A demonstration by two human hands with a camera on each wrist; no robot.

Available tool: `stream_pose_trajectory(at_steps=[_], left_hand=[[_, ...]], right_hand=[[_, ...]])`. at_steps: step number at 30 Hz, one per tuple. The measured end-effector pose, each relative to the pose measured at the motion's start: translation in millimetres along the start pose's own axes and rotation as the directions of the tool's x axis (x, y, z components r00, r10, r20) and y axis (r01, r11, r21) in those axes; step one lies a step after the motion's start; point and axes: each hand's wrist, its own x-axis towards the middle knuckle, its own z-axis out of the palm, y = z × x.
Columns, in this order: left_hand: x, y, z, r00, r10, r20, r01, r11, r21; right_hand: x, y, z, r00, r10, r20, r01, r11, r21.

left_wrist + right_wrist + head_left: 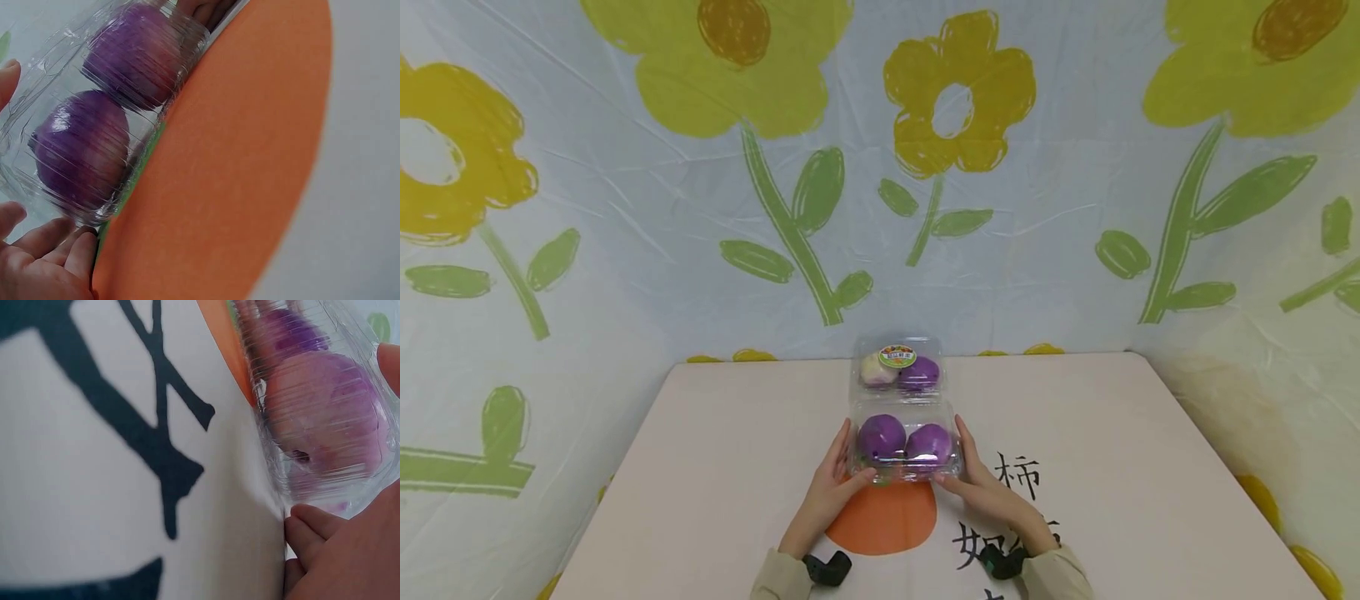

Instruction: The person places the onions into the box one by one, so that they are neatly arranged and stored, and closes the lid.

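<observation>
A clear plastic box (905,475) stands on the table between both hands. Inside it are two round purple fruits, one on the left (882,437) and one on the right (929,445). My left hand (834,492) holds the box's left side, fingers along the wall and thumb at the front corner. Opposite it, my right hand (985,487) grips the right side, its thumb on the near edge. The left wrist view shows left fingertips (47,240) right at the box's lower corner. Part of the right hand's fingers (309,528) lies beneath the other end.
Directly behind stands another clear box (856,383) with a labelled sticker (897,357), a pale fruit (877,372) and a purple one (919,374). The tabletop (722,467) carries an orange print (883,518) and black characters (1018,475). A flowered cloth (1037,275) hangs around it.
</observation>
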Motion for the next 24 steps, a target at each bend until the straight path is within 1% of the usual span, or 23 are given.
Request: stream_pose_trajectory(at_steps=[4,7,10,12,16,19,21,22,24], left_hand=[[-0.3,1.1,0.2,1.000,-0.007,0.010,0.007,1.000,-0.002],[-0.2,1.8,-0.4,1.000,0.002,0.022,-0.002,1.000,-0.017],[-0.3,2.2,-1.1,0.999,0.017,0.027,-0.016,0.999,-0.033],[0.0,1.7,-1.3,0.999,0.024,0.028,-0.023,0.999,-0.039],[-0.2,1.4,-2.0,1.000,0.006,0.021,-0.006,0.999,-0.034],[0.5,4.8,-3.4,1.000,-0.018,0.003,0.018,1.000,-0.009],[1.0,9.1,-5.9,0.999,-0.033,-0.028,0.033,0.999,0.031],[1.1,11.9,-7.8,0.999,-0.032,-0.043,0.035,0.998,0.058],[1.2,17.9,-13.0,0.997,-0.021,-0.073,0.030,0.992,0.120]], right_hand=[[0.9,3.5,-1.2,0.998,0.057,0.008,-0.057,0.998,0.021],[2.5,9.9,-2.2,0.997,0.079,0.015,-0.079,0.996,0.029],[4.4,15.5,-1.8,0.997,0.078,0.018,-0.079,0.996,0.046],[4.7,15.3,-1.6,0.997,0.077,0.016,-0.078,0.996,0.045],[5.1,12.3,-3.3,0.998,0.067,0.020,-0.067,0.998,0.010],[4.7,7.3,-9.2,0.999,0.036,0.018,-0.036,0.999,-0.010],[4.0,3.6,-15.7,1.000,-0.004,0.016,0.004,1.000,-0.006],[3.6,1.7,-19.6,1.000,-0.013,0.010,0.013,1.000,0.003],[2.0,-0.9,-28.1,0.999,-0.045,-0.010,0.044,0.999,-0.015]])
